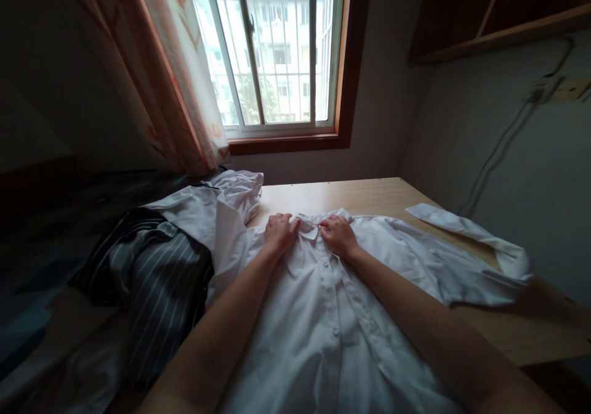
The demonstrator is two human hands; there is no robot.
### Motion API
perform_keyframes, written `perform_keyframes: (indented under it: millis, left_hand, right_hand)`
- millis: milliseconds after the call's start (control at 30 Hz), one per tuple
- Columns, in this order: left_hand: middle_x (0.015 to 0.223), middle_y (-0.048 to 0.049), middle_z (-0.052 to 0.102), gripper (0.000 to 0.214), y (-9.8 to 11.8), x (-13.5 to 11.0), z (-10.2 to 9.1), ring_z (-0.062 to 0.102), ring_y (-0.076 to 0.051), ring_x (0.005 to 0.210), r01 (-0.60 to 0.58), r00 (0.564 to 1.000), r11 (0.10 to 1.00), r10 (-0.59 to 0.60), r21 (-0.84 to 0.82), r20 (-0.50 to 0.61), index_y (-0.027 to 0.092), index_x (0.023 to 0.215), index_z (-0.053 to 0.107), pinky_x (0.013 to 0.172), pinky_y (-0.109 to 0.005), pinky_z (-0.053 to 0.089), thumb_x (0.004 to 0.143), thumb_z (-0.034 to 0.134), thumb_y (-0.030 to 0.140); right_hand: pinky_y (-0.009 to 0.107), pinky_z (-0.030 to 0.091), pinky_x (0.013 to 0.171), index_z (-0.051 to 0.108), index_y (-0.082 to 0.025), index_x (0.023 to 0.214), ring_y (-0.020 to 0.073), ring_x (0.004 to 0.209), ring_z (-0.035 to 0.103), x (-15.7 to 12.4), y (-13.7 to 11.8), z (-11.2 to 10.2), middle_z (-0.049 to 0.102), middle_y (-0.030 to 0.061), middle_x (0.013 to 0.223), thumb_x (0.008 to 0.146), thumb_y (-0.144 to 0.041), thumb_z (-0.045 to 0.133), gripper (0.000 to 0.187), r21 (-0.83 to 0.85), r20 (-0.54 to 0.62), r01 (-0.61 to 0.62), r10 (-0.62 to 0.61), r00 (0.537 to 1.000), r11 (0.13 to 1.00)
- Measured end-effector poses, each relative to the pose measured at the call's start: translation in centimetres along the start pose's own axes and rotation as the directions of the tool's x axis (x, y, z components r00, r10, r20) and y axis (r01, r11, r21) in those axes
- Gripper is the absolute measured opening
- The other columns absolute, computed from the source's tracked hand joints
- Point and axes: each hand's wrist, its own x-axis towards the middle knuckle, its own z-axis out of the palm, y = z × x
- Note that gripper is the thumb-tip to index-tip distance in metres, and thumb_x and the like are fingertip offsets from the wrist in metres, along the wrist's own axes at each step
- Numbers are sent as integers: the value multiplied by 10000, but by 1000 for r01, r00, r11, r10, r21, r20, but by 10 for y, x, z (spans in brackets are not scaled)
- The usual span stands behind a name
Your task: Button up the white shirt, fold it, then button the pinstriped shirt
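A white shirt point(323, 315) lies flat in the middle and lower part of the frame, front side up. Its row of buttons point(335, 331) runs down the middle. The collar point(308, 225) is at the far end, near the middle of the frame. 1 sleeve point(466, 229) is spread out to the right.

The shirt rests on a light wooden table point(369, 192). At the left, a dark striped cloth point(157, 272) lies just beside the shirt. Another white garment point(231, 195) lies crumpled past it, touching the table's far left corner.

The room is dim. A window point(272, 50) with bars is in the upper middle, and it is bright outside. A pale curtain point(175, 75) with orange shapes hangs at the upper left. A wooden shelf point(498, 32) is in the upper right. Below it, a wall socket point(542, 87) has a cable point(494, 155) hanging down the grey wall.

Both bare arms reach forward from the bottom of the frame, over the shirt. The left hand point(281, 230) sits on the left side of the collar. The right hand point(339, 235) sits on the right side. The 2 hands are near each other, palms down, fingers bent onto the cloth. I cannot tell if they pinch the collar or only press on it.
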Motion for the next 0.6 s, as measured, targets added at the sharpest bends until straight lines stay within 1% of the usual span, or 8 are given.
perform_keyframes:
  millis: [33, 100, 167, 233, 333, 467, 533, 600]
  left_hand:
    - [1138, -143, 666, 370, -4, 1, 3, 547, -308, 1125, 3, 1000, 1000, -3, 2, 26, 153, 1099, 704, 981, -411, 423, 937, 507, 422]
    - [1085, -137, 680, 369, -8, 4, 6, 555, -304, 1106, -11, 999, 1000, 11, -6, 30, 159, 1003, 734, 973, -399, 421, 937, 497, 434]
    - [1045, -130, 688, 337, -7, 7, 7, 568, -291, 1078, -21, 1000, 999, 21, -32, -4, 162, 945, 731, 962, -385, 424, 926, 515, 420]
    - [1001, -116, 692, 296, -6, 10, 8, 590, -269, 1026, -39, 999, 995, 36, -89, -37, 168, 917, 703, 936, -369, 434, 918, 531, 408]
    - [907, -71, 685, 246, -4, 11, 8, 620, -221, 896, -46, 998, 976, 38, -211, -44, 192, 939, 628, 831, -326, 456, 952, 480, 387]
    - [811, -35, 663, 204, 0, 10, 10, 625, -193, 747, 15, 1000, 955, -12, -297, 12, 203, 1002, 546, 699, -289, 438, 983, 422, 364]
    - [817, -49, 669, 210, 1, 9, 11, 632, -195, 738, 44, 999, 939, -38, -341, 22, 185, 1029, 533, 672, -281, 435, 975, 441, 366]
    - [826, -57, 680, 244, 1, 10, 11, 647, -197, 756, 66, 998, 921, -58, -383, 31, 166, 1096, 522, 665, -272, 441, 956, 482, 361]
  right_hand:
    - [317, 366, 954, 736, -215, 1090, 226, 1039, 547, 0, 1, 0, 665, 99, 1062, 961, -319, 481, 305, 10, 4, -4, 4, 1000, 1000]
    - [325, 364, 957, 727, -257, 1130, 229, 1058, 539, 1, 2, 0, 652, 90, 1082, 967, -388, 485, 320, 28, 18, -3, 2, 1000, 1000]
    - [336, 364, 961, 728, -293, 1128, 233, 1070, 533, 1, 1, 0, 641, 83, 1095, 949, -444, 518, 315, 42, 37, -10, 8, 999, 999]
    - [337, 365, 962, 736, -298, 1095, 232, 1079, 533, 2, 0, 0, 641, 77, 1094, 919, -459, 570, 291, 67, 40, -18, 15, 999, 998]
    - [315, 388, 920, 742, -257, 1021, 219, 1032, 564, 5, -1, 0, 665, 66, 1052, 892, -413, 612, 241, 128, 18, -49, 47, 999, 991]
    - [273, 416, 800, 732, -227, 975, 186, 911, 605, 10, 1, 2, 701, 40, 994, 909, -356, 569, 218, 210, 38, -115, 109, 993, 971]
    - [265, 416, 788, 725, -210, 965, 180, 913, 608, 11, 2, 3, 708, 44, 998, 929, -351, 535, 239, 202, 43, -134, 127, 991, 970]
    - [271, 413, 815, 722, -200, 952, 188, 953, 601, 10, 1, 3, 703, 58, 1019, 939, -357, 520, 255, 147, 34, -142, 139, 990, 979]
